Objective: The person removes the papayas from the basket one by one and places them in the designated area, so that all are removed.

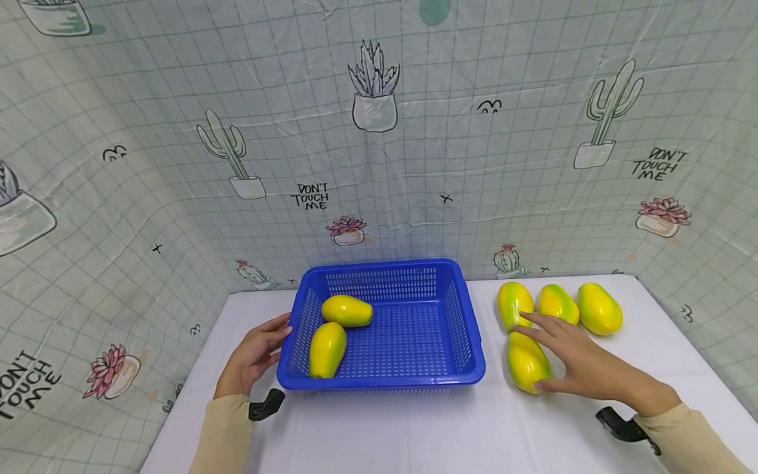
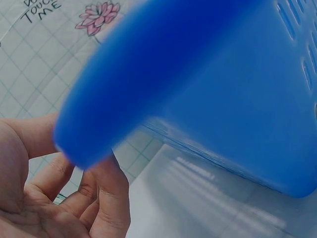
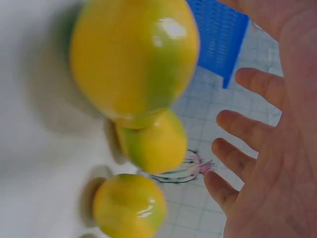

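A blue plastic basket (image 1: 391, 382) with slotted walls holds two yellow-green mangoes, one lying sideways (image 1: 347, 311) and one nearer the front (image 1: 328, 350). At its left side, my left hand (image 1: 253, 355) grips the rim; in the left wrist view the thumb and bent fingers (image 2: 111, 193) meet the rim's edge. My right hand (image 1: 583, 359) is spread over the nearest loose mango (image 1: 527, 362), fingers extended and apart. The right wrist view shows the palm (image 3: 287, 183) facing that mango (image 3: 133, 59), with a gap between them.
Behind the right hand, three more mangoes lie in a row: left (image 1: 514, 303), middle (image 1: 558, 304) and right (image 1: 599, 309). A white cloth (image 1: 379, 434) covers the table. Cactus-print sheets (image 1: 414, 164) hang close behind the basket and along both sides.
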Tool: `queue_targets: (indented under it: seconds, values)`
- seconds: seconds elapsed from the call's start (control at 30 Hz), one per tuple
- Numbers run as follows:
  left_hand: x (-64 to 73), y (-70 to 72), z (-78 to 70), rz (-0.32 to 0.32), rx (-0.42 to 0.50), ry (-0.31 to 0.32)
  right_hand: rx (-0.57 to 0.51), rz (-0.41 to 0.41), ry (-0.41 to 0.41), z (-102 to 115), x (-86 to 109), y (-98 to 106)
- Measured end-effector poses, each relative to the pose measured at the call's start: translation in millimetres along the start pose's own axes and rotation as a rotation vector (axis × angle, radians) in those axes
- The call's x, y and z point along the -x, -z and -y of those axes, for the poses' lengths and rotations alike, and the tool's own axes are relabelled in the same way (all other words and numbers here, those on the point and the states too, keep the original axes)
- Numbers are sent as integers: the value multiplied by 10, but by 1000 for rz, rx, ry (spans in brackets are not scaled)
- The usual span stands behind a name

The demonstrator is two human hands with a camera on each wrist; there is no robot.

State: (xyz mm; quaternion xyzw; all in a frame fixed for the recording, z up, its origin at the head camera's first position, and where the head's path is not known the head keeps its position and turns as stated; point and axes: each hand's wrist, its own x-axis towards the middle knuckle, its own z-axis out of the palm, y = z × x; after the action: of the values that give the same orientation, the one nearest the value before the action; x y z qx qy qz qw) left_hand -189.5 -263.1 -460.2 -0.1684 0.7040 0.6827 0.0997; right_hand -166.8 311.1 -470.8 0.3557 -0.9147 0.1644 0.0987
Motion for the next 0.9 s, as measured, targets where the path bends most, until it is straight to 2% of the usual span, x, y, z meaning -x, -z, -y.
queue_targets:
  seconds: [0.17,0.43,0.67,0.9]
  values:
    - [2,-1,2,3,-1,-4,-10,-3,14,58,-198,168]
    - [2,-7,5,2,-14,-3,-6,-4,75,180,-573,300]
    - [7,-6,-1,1,-12,-5,-13,40,120,305,-969,311]
    - [1,-13,2,5,-9,-8,-36,101,179,447,-1385,216]
